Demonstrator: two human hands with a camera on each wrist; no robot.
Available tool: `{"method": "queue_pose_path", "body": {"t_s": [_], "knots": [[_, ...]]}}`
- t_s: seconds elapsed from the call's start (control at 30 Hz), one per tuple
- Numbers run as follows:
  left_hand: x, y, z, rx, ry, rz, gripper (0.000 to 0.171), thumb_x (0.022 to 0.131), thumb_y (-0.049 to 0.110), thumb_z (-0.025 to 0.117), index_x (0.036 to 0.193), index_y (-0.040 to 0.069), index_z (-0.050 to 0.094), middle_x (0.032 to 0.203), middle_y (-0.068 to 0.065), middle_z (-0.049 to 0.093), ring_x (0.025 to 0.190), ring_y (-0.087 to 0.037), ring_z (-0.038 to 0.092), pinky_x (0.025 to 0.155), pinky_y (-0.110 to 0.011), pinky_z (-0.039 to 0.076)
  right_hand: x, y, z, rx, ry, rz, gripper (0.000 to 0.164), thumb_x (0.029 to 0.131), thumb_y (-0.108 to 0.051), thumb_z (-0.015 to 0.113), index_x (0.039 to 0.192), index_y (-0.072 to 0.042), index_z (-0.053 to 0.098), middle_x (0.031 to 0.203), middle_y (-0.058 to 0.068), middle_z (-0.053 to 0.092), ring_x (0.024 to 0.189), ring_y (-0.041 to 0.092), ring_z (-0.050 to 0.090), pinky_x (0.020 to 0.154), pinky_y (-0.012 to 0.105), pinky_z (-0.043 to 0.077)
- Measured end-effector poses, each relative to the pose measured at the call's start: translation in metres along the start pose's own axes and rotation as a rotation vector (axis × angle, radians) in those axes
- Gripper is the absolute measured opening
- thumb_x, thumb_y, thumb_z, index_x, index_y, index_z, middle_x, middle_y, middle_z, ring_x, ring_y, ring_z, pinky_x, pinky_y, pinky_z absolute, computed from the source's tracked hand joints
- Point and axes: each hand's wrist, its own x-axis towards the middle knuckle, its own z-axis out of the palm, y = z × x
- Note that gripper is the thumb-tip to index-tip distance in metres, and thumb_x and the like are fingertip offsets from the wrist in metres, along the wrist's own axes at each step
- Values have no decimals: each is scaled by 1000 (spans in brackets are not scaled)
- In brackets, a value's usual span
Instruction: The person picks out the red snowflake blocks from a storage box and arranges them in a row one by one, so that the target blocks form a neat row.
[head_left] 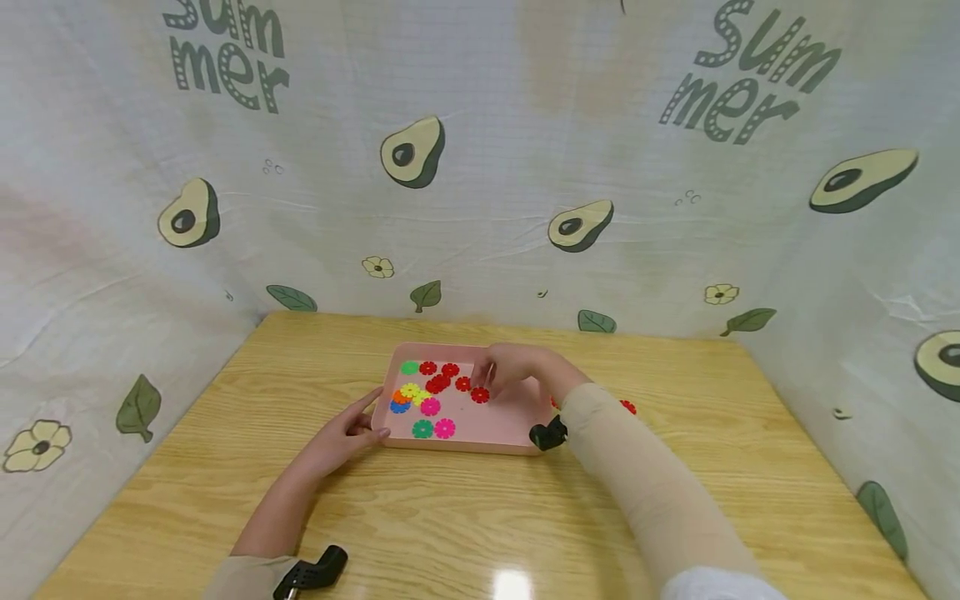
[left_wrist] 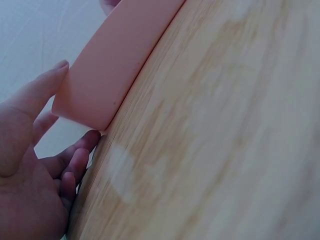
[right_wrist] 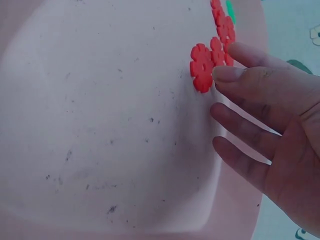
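A pink tray [head_left: 465, 446] holds several small flower-shaped plastic discs. Its left front corner is held by my left hand [head_left: 341, 437], thumb at the front wall [left_wrist: 107, 65] and fingers along the left side. Over the tray's back part, my right hand [head_left: 510, 367] reaches down with fingers spread and slightly bent. Its thumb and index fingertips are right at a red disc [right_wrist: 201, 68], beside other red discs [right_wrist: 218, 50]. Nothing shows gripped in that hand. Yellow discs [head_left: 410, 390], a blue disc [head_left: 400, 407], pink discs [head_left: 445, 428] and green discs [head_left: 422, 428] lie on the tray's left half.
Outside the tray, a red disc [head_left: 628, 407] lies on the wooden table [head_left: 420, 517] to the right, partly behind my right sleeve [head_left: 637, 467]. A white cloth [head_left: 480, 208] printed with avocados hangs behind the table and on both sides.
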Motion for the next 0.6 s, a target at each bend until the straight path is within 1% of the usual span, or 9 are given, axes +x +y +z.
{"method": "queue_pose_path", "body": {"t_s": [0.27,0.6], "knots": [[0,1,1,1,7,-7,75,91,31,71,153,15,33,110,-11,62,89,-23,54,80,-35,44,8,1,2,-44,-2,20,28,81,-1,76,100,-22,76,98,-4,64,97,19,54,81,29,49],[0,2,0,3,5,-7,74,91,30,71,153,14,33,110,-11,62,90,-23,54,80,-35,45,15,4,7,-39,1,43,28,81,0,76,94,-25,76,99,-1,60,96,20,51,77,29,49]]}}
